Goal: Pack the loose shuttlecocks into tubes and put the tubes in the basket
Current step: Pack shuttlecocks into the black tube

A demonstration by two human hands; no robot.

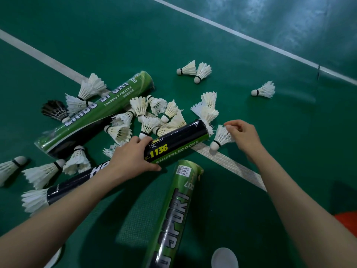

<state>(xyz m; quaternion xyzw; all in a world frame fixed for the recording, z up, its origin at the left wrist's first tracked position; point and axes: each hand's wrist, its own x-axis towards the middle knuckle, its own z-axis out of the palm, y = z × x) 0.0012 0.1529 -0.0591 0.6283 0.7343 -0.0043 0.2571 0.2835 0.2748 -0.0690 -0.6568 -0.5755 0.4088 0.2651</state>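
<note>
A black tube (179, 141) marked "1136 SHUTTLECOCKS" lies across the green floor, and my left hand (133, 156) grips its middle. White feathers stick out of both its ends. My right hand (242, 137) pinches the feathers of a white shuttlecock (221, 138) just beyond the tube's right mouth, its cork pointing down-left. Several loose white shuttlecocks (143, 117) lie in a heap behind the tube. One dark shuttlecock (55, 111) lies at the left. No basket shows.
A green tube (100, 113) lies at the back left, another green tube (170, 215) points toward me in the foreground. A white lid (225, 258) sits at the bottom edge. Stray shuttlecocks (195, 71) lie farther back. An orange object (346, 223) peeks in at right.
</note>
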